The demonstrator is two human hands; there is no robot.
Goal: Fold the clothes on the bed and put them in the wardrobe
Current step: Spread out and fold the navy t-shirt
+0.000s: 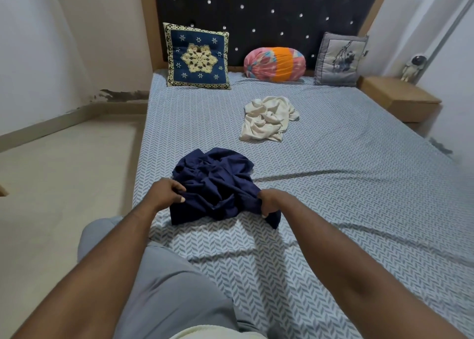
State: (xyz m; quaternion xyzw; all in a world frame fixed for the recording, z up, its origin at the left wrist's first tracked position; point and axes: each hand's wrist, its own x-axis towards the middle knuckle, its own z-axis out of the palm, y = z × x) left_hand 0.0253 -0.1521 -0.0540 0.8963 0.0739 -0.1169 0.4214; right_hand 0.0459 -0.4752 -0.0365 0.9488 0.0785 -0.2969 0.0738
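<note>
Both hands, left hand [168,193] and right hand [269,202], pinch the crumpled navy garment [218,184] near the bed's [333,159] left edge; best lift, shake flat, then align seams before folding.

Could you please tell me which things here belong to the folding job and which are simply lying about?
Job: crumpled navy garment, gripped by left hand and right hand; crumpled cream garment; bed.
Lying about: blue patterned cushion; pink-orange bolster; grey cushion; astronaut figurine; bedside shelf.
</note>
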